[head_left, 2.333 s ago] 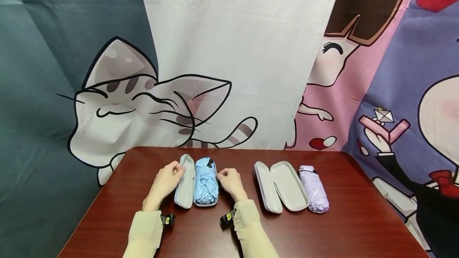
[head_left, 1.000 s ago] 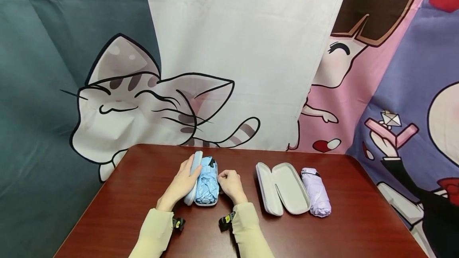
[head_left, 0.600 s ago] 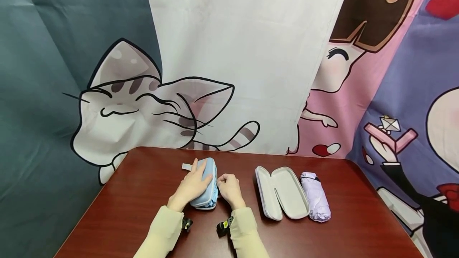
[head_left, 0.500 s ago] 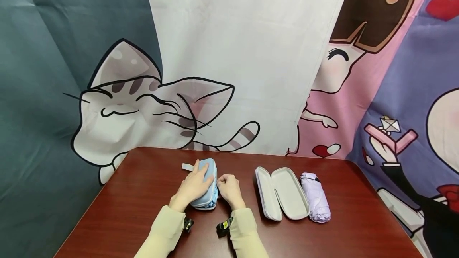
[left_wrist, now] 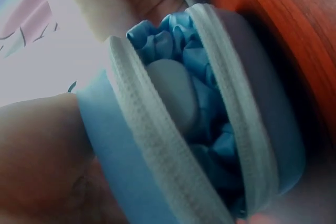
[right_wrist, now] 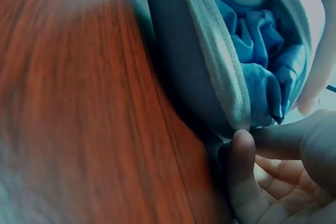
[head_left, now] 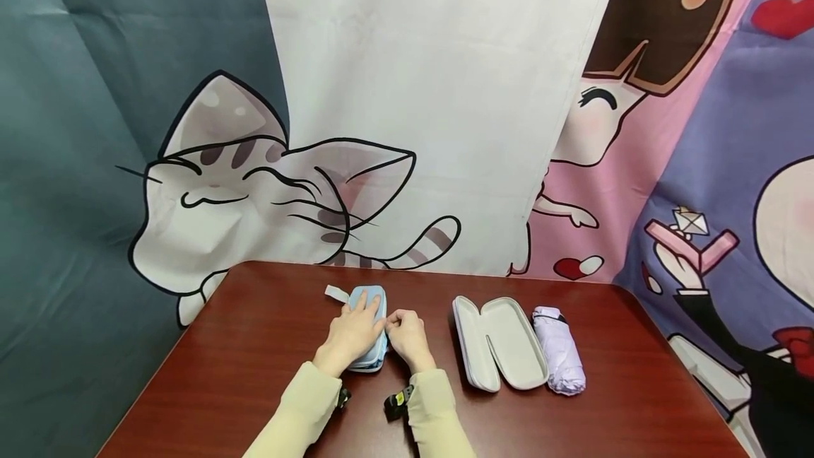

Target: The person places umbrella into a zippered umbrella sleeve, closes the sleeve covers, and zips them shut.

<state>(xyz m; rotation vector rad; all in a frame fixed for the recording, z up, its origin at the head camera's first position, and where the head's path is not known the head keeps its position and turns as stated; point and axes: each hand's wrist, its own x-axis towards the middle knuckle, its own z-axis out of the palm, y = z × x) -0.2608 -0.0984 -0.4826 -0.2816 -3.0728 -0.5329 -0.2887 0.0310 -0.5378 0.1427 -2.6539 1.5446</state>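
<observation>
A light blue zip case (head_left: 369, 357) lies on the table with its lid down over a blue folded umbrella (left_wrist: 210, 108). Crinkled fabric and a round grey end show through the gap between the two zipper edges in both wrist views. My left hand (head_left: 356, 333) rests flat on the lid, fingers spread and pointing forward. At the case's right side, my right hand (head_left: 409, 338) pinches the lower shell's zipper edge between thumb and finger, clearest in the right wrist view. A pale tab (head_left: 337, 293) sticks out at the far left of the case.
To the right, a pale lavender zip case (head_left: 518, 345) lies opened out, its grey inside facing up. Beside it rests a lavender folded umbrella (head_left: 559, 352). The brown wooden table (head_left: 254, 316) ends at a cartoon-printed cloth (head_left: 413, 90).
The lid has swung over from the left and come down on the blue umbrella under my left hand, which has moved right. My right hand has stayed at the case's right edge.
</observation>
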